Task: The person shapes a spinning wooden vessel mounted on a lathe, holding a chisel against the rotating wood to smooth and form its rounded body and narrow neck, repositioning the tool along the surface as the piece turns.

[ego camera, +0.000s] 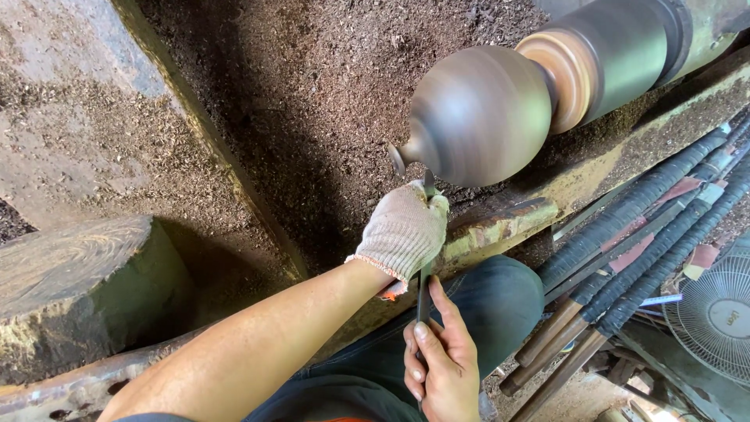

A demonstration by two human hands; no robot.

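Both hands grip one dark turning tool [423, 285]: the gloved left hand [402, 230] is clamped round its far end, and the bare right hand [441, 359] closes on the near end of the shaft. The tool runs near to far, its tip just under the narrow neck of a spinning dark wooden vase [476, 113], right of centre on the lathe [625, 43]. Judging by the blur, the vase turns fast; the tip could dig in, gouging the thin neck or kicking the tool back, and the loose glove could snag. The left forearm reaches in from the near left, wrist bent over the worn tool rest [500, 223]. Spare tools [641, 250] lie at right beside a fan [715, 316].
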